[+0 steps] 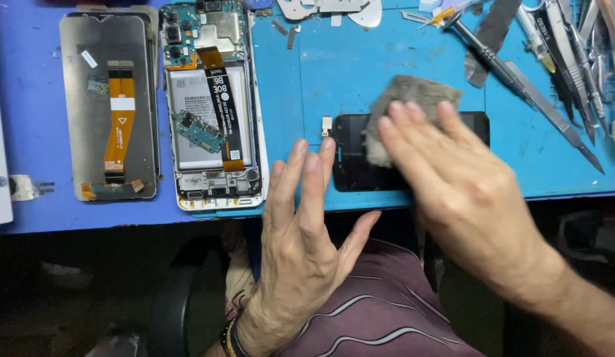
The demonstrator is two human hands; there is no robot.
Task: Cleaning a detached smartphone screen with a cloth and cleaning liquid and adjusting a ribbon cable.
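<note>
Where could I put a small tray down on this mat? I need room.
Free: the blue mat between the opened phone and the grey cloth. Crowded: the tools at right, and the black screen under both hands.

Bare hands; beaded bracelet on left wrist; maroon shirt, pale swirls.

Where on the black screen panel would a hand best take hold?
Probably the long near edge of the black screen panel, approached from the person's side: it lies flat close to the mat's front edge, and the grey cloth and right hand cover its top.
</note>
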